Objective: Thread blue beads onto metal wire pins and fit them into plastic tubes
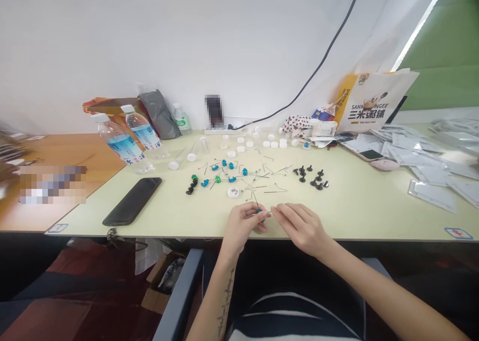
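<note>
Two water bottles with blue labels stand at the left of a pale yellow-green table — a black phone lies nearer the edge. Behind them, a dark grey bag sits beside a smaller green-labelled bottle. A black cable crosses the white wall. Far right stands a white-and-yellow paper bag — flat white cards spread nearby.

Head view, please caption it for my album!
Left hand holding a small blue part, right hand close beside it.
</note>
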### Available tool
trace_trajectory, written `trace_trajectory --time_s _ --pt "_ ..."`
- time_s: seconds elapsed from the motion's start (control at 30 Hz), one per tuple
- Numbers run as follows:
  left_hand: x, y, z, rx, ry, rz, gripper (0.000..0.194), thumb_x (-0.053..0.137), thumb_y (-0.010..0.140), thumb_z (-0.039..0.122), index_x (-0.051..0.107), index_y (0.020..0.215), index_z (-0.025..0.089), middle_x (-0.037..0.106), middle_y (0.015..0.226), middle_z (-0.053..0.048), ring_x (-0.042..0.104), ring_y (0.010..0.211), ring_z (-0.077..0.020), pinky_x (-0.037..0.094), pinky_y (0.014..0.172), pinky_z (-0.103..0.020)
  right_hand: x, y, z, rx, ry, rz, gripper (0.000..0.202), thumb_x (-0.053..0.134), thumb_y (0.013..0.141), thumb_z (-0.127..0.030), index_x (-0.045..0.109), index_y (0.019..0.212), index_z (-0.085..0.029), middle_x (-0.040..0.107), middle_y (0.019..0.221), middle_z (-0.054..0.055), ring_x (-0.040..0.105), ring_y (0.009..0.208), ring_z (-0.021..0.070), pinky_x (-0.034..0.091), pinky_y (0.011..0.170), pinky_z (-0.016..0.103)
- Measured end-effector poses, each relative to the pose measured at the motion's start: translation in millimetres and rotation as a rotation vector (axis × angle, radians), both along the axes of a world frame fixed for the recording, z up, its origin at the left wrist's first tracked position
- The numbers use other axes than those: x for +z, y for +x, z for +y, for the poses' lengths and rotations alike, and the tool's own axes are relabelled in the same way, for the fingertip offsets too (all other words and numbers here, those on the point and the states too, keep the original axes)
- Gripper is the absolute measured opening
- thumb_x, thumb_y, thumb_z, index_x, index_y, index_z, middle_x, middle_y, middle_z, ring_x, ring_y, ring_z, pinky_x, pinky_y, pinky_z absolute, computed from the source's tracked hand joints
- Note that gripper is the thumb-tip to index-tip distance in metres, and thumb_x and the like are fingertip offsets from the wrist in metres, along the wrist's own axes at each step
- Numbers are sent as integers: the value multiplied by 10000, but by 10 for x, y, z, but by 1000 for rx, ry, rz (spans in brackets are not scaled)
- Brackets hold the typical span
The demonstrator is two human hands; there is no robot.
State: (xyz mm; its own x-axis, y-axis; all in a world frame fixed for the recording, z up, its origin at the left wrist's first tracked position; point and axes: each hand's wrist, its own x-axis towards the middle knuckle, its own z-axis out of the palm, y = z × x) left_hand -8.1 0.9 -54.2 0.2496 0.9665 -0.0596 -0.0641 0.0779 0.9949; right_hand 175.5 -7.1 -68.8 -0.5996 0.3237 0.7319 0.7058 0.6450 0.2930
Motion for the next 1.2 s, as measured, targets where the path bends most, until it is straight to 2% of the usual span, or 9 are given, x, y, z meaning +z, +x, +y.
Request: trace_trajectory --time_s 0.1,0.3,0.6,0.83,1.03,1.2 --pt "-1 -4 -3 -15 -5 -4 253 654 708 351 612 778 112 618 699 -44 568 510 -96 505 524 -219 -18 13 -15 21 48 -1 257 554 811 -79 590 1062 -118 642 1004 111 604 891 198 522 695 318" --pt "10 -11 2 -35 -15 5 263 660 698 358 608 779 114 599 677 -28 571 505 -99 506 521 -221 -51 30 -24 90 44 -43 250 571 788 -53 608 1034 -78 636 1057 145 609 938 210 554 739 308" --pt "-4 -27 9 -67 -16 13 255 672 690 344 616 797 119 609 673 -20 581 521 -100 511 546 -221 -90 35 -20 54 34 -89 254 565 789 -51 605 1040 -49 635 1061 174 618 937 225 556 770 323" --pt "-28 -39 14 -92 -26 -11 232 673 686 289 627 826 110 615 679 -26 585 548 -105 522 582 -237 -75 29 -27 15 25 -96 247 536 816 -72 589 1058 -67 640 1045 152 614 933 217 546 769 319" --pt "-26 -32 4 -65 -21 -19 225 682 673 269 637 827 110 619 696 -27 581 549 -99 520 589 -229 -53 25 -35 2 -73 -96 249 486 853 -89 568 1089 -97 651 994 122 631 881 188 541 720 279" --pt "-30 -26 1 -63 -4 -16 223 680 679 289 637 813 115 617 667 -26 583 552 -105 520 585 -230 -44 8 -46 -11 -75 -118 236 496 848 -90 573 1071 -79 655 931 114 643 790 178 521 586 252"
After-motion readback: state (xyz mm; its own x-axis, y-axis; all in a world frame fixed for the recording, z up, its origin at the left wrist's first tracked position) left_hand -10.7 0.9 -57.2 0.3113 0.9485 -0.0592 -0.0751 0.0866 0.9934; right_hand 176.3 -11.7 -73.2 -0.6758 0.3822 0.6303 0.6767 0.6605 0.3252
